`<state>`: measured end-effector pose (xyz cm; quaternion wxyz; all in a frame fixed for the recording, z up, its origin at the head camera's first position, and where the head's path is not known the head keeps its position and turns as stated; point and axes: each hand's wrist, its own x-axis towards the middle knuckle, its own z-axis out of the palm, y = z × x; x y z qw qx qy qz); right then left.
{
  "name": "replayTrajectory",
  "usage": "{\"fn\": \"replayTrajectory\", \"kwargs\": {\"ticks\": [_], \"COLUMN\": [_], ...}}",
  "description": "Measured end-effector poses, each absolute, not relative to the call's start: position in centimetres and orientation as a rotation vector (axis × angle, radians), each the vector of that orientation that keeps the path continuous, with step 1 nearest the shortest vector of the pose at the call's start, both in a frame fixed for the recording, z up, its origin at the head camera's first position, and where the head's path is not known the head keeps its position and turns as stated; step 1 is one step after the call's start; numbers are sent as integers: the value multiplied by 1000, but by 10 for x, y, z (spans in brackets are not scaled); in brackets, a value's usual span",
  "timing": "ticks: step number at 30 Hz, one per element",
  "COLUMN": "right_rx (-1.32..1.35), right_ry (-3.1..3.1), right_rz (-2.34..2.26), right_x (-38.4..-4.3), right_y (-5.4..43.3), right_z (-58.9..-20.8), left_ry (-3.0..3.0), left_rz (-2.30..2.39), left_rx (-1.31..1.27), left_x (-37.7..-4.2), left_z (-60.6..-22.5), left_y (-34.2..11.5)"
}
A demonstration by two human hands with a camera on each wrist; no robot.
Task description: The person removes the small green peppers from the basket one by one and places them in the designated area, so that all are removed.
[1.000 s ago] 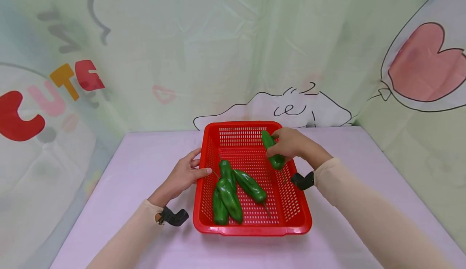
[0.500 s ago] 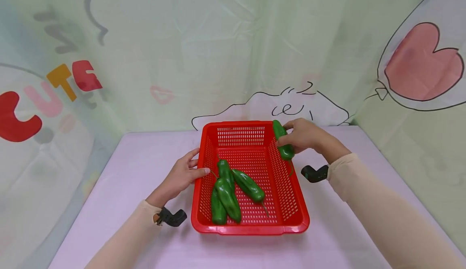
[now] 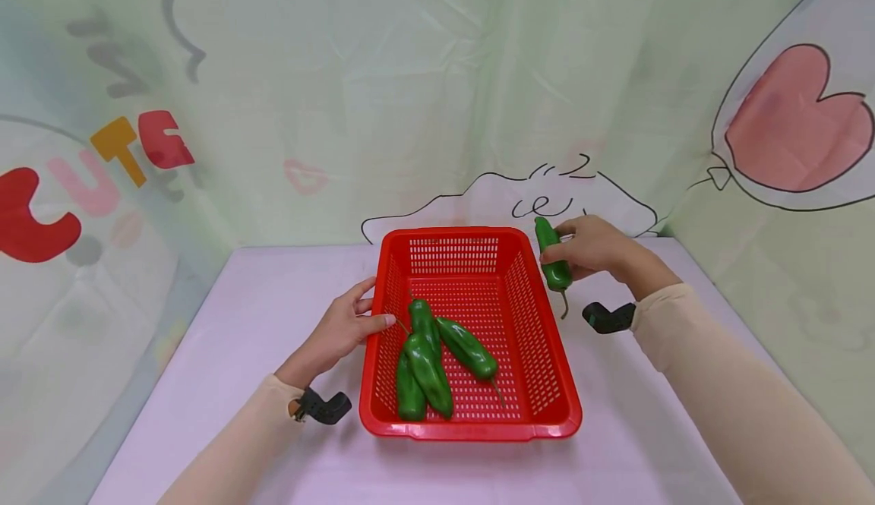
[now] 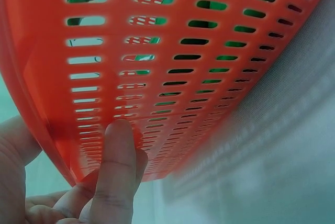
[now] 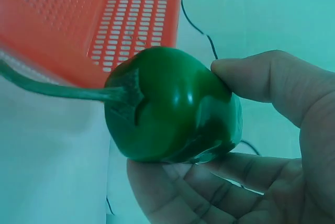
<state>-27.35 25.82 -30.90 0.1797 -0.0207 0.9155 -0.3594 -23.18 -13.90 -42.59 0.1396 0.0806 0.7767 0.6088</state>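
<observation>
My right hand (image 3: 593, 247) pinches a long green pepper (image 3: 552, 256) between thumb and fingers, just outside the right rim of a red plastic basket (image 3: 472, 430). Seen from the right wrist, the pepper (image 5: 167, 106) has its curved stem end towards the camera. My left hand (image 3: 342, 330) grips the basket's left rim, thumb over the edge. In the left wrist view its fingers (image 4: 116, 166) lie against the slotted outer wall (image 4: 115, 88). Inside the basket, several green peppers (image 3: 427, 372) lie bunched at the left, one of them (image 3: 470, 349) slanting towards the middle.
The basket stands on a pale lilac table (image 3: 287, 277). A printed cloth backdrop (image 3: 328, 110) rises behind the table and at both sides. Dark wrist-camera mounts (image 3: 326, 408) stick out from both wrists.
The right hand has carried its pepper from inside the basket over the right rim, out to the right side. The left hand and the other peppers have stayed in place.
</observation>
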Motion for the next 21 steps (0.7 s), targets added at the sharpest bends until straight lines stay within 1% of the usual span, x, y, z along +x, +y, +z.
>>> {"fn": "replayTrajectory", "kwargs": {"ticks": [21], "right_rx": [68], "right_ry": [2565], "right_rz": [-1023], "right_x": [-284], "right_y": [287], "right_z": [-328], "left_ry": [2233], "left_rz": [1781], "left_rx": [270], "left_x": [-231], "left_z": [-428], "left_y": [-141]}}
